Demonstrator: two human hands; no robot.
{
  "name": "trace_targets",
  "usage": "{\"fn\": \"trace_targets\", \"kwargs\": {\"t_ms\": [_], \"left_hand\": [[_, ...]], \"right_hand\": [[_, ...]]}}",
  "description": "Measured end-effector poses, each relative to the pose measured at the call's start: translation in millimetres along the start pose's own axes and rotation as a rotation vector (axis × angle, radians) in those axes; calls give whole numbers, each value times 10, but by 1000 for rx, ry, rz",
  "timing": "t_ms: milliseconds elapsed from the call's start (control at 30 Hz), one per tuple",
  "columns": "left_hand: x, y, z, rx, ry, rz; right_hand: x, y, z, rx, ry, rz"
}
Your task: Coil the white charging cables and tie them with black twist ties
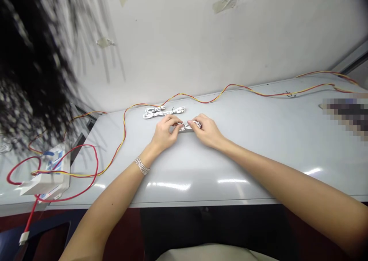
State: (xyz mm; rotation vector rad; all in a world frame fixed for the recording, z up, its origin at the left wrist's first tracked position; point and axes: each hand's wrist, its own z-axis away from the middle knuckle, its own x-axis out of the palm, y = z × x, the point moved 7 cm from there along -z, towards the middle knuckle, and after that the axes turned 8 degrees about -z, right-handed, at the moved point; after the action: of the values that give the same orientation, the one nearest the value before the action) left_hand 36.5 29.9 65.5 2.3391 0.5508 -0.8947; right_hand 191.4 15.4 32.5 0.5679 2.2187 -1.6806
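Note:
My left hand (pixel 166 131) and my right hand (pixel 205 131) meet at the middle of the pale grey table (pixel 244 165). Their fingertips pinch a small coiled white cable bundle (pixel 187 126) with a dark twist tie at its centre. Just beyond my hands, two more coiled white cables (pixel 163 112) lie bound with dark ties, close together and apart from my fingers. A silver chain bracelet (pixel 142 165) circles my left wrist.
A red-and-yellow twin wire (pixel 230 89) snakes along the table's back edge to a white box (pixel 48 174) at the left. A red cable (pixel 30 219) with a white plug hangs over the front edge. A pixelated patch (pixel 347 117) covers something at the right. Dark hair (pixel 31 61) blurs the upper left.

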Motion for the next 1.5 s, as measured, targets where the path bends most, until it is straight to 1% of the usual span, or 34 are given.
{"fn": "trace_targets", "kwargs": {"t_ms": [100, 233, 500, 733, 867, 1033, 1167, 1300, 1500], "left_hand": [[-7, -15, -8, -37, 11, 46], [21, -52, -2, -111, -21, 92], [65, -93, 17, -200, -63, 149], [65, -108, 30, -171, -77, 222], [65, -109, 35, -162, -61, 207], [67, -124, 30, -195, -45, 208], [66, -129, 28, -191, -42, 184], [62, -123, 25, -182, -41, 142], [22, -34, 0, -132, -23, 98]], "right_hand": [[-4, 2, 4, 2, 6, -8], [-4, -2, 9, -16, 7, -3], [3, -22, 15, -62, 8, 21], [-5, -21, 2, -54, 12, 22], [-5, -23, -3, -45, 6, 21], [-3, -19, 2, -35, 6, 20], [2, -16, 8, -40, 4, 20], [-9, -69, 30, -107, 11, 32], [-40, -217, 85, -241, 11, 116]]}}
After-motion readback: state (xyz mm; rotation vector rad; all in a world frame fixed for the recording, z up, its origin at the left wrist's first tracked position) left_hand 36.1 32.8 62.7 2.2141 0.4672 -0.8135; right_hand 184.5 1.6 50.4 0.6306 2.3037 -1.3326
